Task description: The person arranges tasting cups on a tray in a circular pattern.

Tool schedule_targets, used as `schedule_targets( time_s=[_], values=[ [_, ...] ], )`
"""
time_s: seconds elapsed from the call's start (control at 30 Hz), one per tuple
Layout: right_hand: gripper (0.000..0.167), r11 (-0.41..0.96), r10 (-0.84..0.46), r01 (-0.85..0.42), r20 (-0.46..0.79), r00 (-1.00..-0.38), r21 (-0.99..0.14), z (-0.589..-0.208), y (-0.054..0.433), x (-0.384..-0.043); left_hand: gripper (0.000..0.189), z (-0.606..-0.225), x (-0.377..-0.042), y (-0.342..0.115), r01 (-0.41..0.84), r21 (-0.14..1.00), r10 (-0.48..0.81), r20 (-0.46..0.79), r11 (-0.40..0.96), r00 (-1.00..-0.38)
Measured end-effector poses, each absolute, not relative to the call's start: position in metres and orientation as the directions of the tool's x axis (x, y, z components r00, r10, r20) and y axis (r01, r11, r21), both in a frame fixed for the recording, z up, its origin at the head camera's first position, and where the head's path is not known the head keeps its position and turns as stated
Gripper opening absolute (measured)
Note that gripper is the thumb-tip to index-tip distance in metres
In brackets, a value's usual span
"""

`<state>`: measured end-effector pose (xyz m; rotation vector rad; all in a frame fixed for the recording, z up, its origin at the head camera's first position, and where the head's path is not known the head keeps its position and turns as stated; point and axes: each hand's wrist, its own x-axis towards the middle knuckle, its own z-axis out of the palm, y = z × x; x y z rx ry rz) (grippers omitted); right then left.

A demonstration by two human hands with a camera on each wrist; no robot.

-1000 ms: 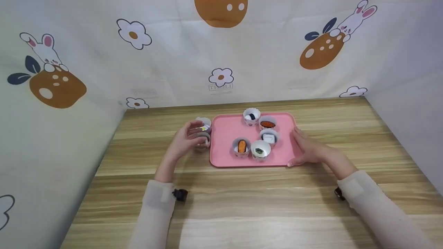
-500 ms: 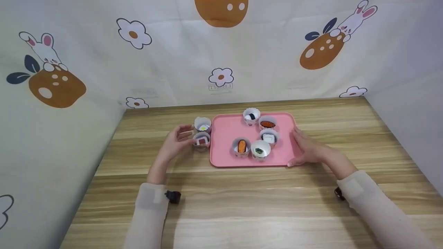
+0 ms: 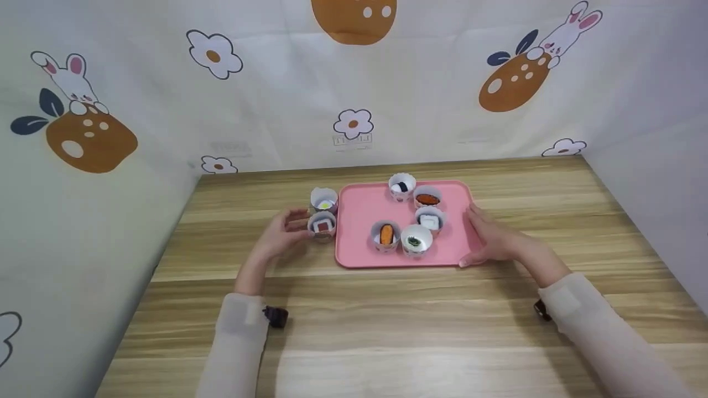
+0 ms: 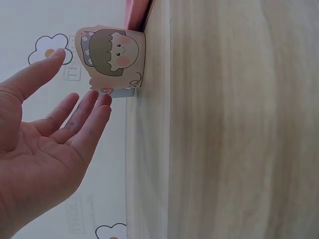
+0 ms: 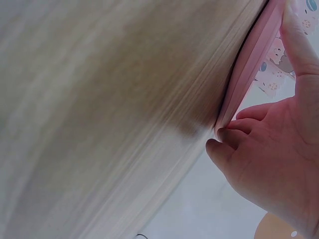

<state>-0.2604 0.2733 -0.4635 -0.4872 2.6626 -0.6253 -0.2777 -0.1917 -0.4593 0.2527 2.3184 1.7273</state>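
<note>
Two paper cups stand on the table against the left side of a pink tray (image 3: 355,237). The nearer cup (image 3: 321,226) has a red-and-white toy sushi piece inside; its cartoon-face print (image 4: 117,54) shows in the left wrist view. The farther cup (image 3: 324,201) contains something white and yellow. My left hand (image 3: 276,236) is just left of the nearer cup, its fingers loosely bent and thumb apart from them, holding nothing. My right hand (image 3: 494,240) holds the tray's near right corner, thumb at the front rim and fingers (image 5: 234,138) against the right side.
Several more paper cups stand on the tray: one with an orange sushi piece (image 3: 386,235), one with green filling (image 3: 415,242), a white piece (image 3: 429,222), a red-orange piece (image 3: 427,199) and a black-and-white piece (image 3: 401,187). A printed cloth (image 3: 287,99) hangs behind the wooden table (image 3: 365,326).
My left hand has drawn back left and slightly toward me from the two left cups, uncovering both. The right hand, tray and cups on it have stayed put.
</note>
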Motion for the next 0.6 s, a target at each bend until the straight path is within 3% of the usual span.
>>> schedule_targets(
  time_s=[0.6],
  values=[
    [0.132, 0.855, -0.387, -0.229, -0.28, -0.879, -0.464, -0.4645, 0.2737, -0.2612, 0.066, -0.4647, -0.2824, -0.1811, 0.007, 0.927, 0.293, -0.112, 0.375, -0.949]
  ],
)
